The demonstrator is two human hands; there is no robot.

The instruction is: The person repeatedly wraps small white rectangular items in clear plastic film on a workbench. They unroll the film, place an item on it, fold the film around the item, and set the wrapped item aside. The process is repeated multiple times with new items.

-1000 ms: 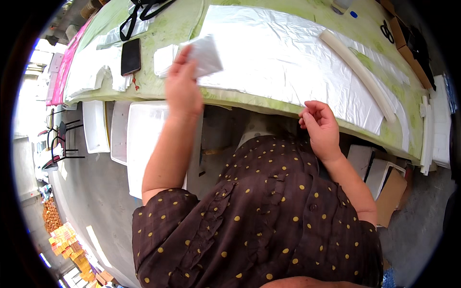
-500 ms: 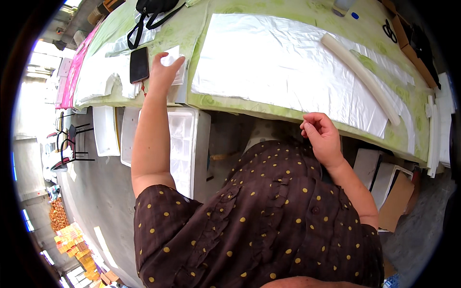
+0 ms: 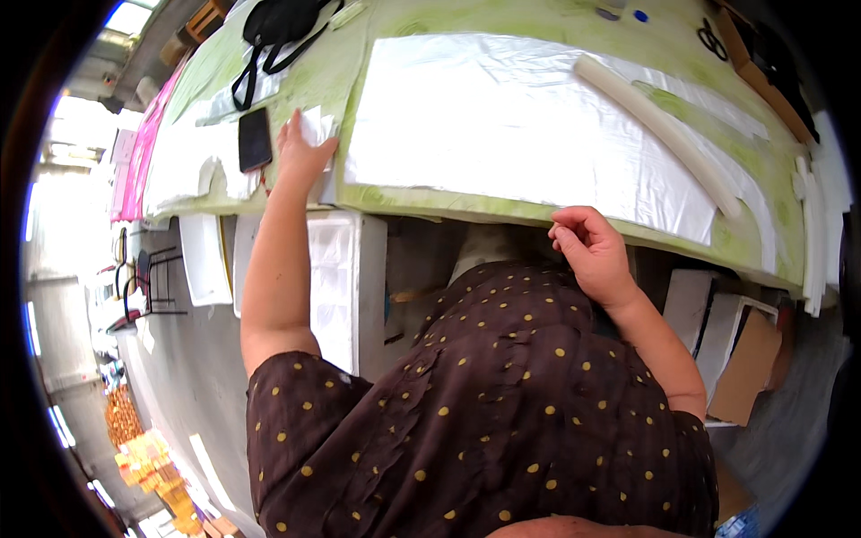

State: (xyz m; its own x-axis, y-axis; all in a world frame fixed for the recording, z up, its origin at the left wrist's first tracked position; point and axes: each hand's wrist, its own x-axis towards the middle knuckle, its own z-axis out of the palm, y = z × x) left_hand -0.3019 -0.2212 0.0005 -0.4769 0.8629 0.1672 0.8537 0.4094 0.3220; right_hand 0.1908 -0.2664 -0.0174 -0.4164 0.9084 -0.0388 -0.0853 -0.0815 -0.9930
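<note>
Since the prior frame, left hand [image 3: 300, 152] had flattened a white piece [image 3: 316, 130] beside the phone [image 3: 255, 139]; right hand [image 3: 587, 247] curled, empty; release seemed next.

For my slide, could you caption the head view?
Left hand presses a small white piece beside a phone; right hand curled at table edge.

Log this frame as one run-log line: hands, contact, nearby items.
left hand: flat on small white piece beside black phone | right hand: loosely curled at table edge, holds nothing visible | large white sheet: spread flat
</note>
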